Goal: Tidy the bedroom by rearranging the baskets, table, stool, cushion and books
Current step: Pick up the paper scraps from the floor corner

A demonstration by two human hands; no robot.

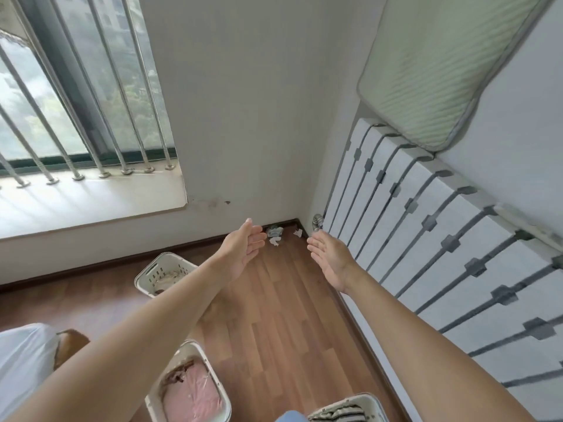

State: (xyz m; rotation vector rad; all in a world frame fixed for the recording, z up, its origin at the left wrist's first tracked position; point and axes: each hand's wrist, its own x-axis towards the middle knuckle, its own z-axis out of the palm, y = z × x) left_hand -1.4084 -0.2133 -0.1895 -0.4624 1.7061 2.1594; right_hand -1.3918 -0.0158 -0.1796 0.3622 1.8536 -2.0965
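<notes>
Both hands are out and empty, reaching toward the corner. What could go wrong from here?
1. The green cushion appears to rest on top of the white panel against the wall; bumping the panel could bring it down.
2. The basket with pink cloth and the basket with striped cloth stand on the floor close to the person; a step forward could kick or trip on them.
3. The paper scraps in the corner could be overlooked.

Home bedroom, barred window (76, 95), wood floor (274, 315) (laundry baskets (189, 388)), upended mattress (441, 254)
</notes>
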